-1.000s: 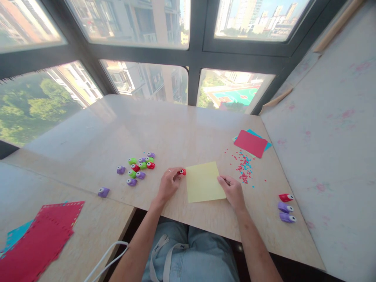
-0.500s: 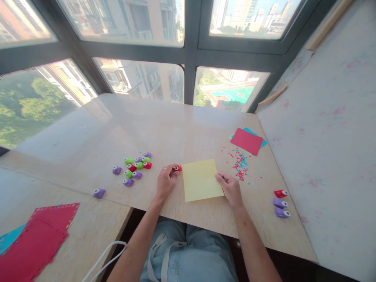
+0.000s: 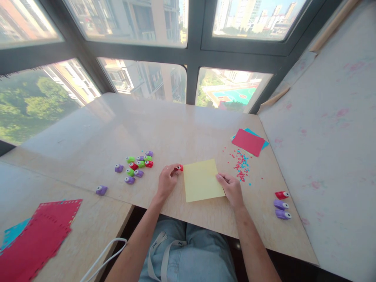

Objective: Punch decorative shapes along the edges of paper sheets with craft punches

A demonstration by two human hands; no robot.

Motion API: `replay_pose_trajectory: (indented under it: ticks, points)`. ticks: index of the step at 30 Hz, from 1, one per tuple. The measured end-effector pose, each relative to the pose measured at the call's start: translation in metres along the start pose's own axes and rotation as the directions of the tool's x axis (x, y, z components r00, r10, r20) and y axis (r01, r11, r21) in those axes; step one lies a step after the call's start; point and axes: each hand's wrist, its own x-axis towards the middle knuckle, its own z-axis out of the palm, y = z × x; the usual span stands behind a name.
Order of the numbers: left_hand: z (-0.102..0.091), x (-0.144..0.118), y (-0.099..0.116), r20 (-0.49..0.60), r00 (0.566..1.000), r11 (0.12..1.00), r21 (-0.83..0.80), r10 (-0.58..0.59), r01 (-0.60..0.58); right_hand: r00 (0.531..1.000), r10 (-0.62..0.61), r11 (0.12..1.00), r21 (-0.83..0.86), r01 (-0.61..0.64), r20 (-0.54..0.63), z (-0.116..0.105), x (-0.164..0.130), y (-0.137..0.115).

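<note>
A square sheet of yellow paper [image 3: 202, 181] lies in front of me at the middle of the table. My left hand [image 3: 168, 180] is closed around a small red craft punch [image 3: 179, 168], which sits at the paper's upper left corner. Whether the paper's edge is inside the punch slot I cannot tell. My right hand [image 3: 231, 188] pinches the sheet's right edge, thumb on top. To the left of my left hand stands a group of several small punches in purple, green and red, among them a green punch [image 3: 141, 164].
Red and blue confetti [image 3: 242, 166] lies scattered right of the sheet, below stacked red paper [image 3: 248, 142]. Three punches, including a purple punch [image 3: 283, 214], stand by the right wall. Hole-edged red sheets [image 3: 44, 239] and a white cable [image 3: 108, 250] are at the lower left.
The view has shifted slightly, so everything on the table appears a little further right. Both hands keep their holds, and the punch stays at the same corner of the paper.
</note>
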Motion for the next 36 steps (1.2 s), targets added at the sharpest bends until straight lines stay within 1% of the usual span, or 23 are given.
replay_pose_trajectory:
  ticks: [6, 12, 17, 20, 22, 28, 33, 36]
  points:
    - [-0.0003, -0.0005, 0.0011, 0.016, 1.000, 1.000, -0.013, 0.004, -0.004, 1.000, -0.001, 1.000, -0.019, 0.001, 0.017, -0.0011, 0.0001, 0.0016]
    - [-0.0003, -0.0011, 0.0014, 0.032, 0.998, 0.998, 0.018, 0.059, -0.060, 0.997, -0.006, 0.999, -0.035, 0.009, 0.071, -0.0021, -0.0021, 0.0015]
    - [-0.0001, -0.0022, 0.0022, 0.037, 0.999, 0.999, 0.010, 0.031, -0.032, 0.996, -0.013, 0.998, -0.064, 0.019, 0.092, -0.0019, -0.0040, 0.0015]
    - [-0.0003, -0.0027, 0.0021, 0.051, 0.999, 1.000, -0.011, 0.012, -0.012, 0.995, 0.019, 0.992, -0.123, -0.006, 0.101, -0.0016, -0.0050, 0.0001]
    - [-0.0007, -0.0030, 0.0024, 0.055, 0.998, 1.000, -0.017, 0.017, -0.016, 0.995, 0.036, 0.991, -0.130, -0.024, 0.092, -0.0009, -0.0046, -0.0004]
    - [-0.0032, -0.0061, 0.0065, 0.015, 1.000, 0.999, -0.029, 0.016, -0.016, 0.995, 0.058, 0.996, -0.068, -0.052, 0.084, 0.0026, -0.0021, 0.0025]
    - [-0.0056, -0.0088, 0.0085, 0.035, 0.999, 0.996, -0.082, 0.025, -0.022, 0.987, 0.132, 0.991, -0.025, -0.130, 0.089, 0.0038, -0.0030, -0.0001]
    - [-0.0069, -0.0086, 0.0093, 0.041, 0.999, 0.997, -0.077, 0.009, -0.006, 0.977, 0.188, 0.982, -0.005, -0.189, 0.103, 0.0046, -0.0010, -0.0048]
